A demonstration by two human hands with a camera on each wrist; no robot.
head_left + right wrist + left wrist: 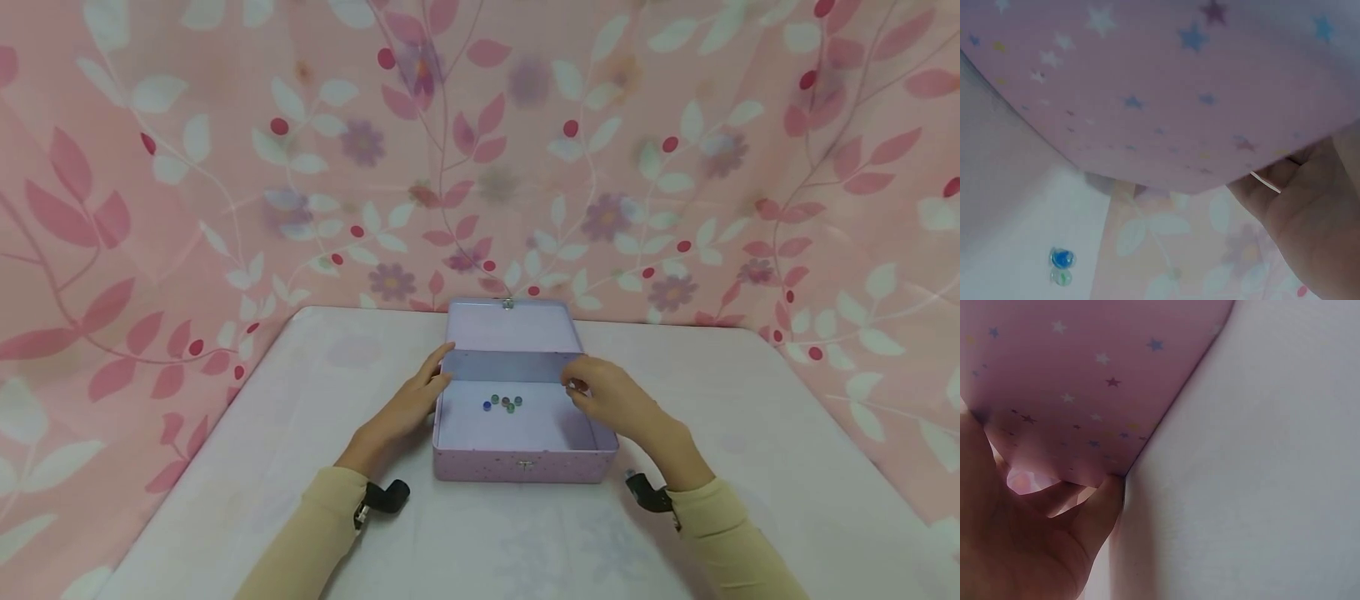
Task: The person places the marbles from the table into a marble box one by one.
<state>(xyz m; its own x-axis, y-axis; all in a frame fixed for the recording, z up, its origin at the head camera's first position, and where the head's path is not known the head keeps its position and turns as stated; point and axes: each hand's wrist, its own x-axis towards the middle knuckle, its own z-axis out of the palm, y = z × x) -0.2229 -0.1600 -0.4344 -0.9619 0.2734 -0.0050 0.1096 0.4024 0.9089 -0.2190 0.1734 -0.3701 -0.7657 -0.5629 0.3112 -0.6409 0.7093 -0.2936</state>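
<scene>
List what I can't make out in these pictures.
- Head view: whether the right hand holds anything; its own fingers hide it.
- Head view: any pattern in the marbles; they are too small.
- Head view: the upper ends of the sleeves; the bottom edge cuts them off.
- Left wrist view: the inside of the box; its wall blocks it.

Table [495, 542] and backdrop [480, 167]
Table: white surface; backdrop: pink, beyond far edge, printed with leafy stems, red dots, purple flowers
</scene>
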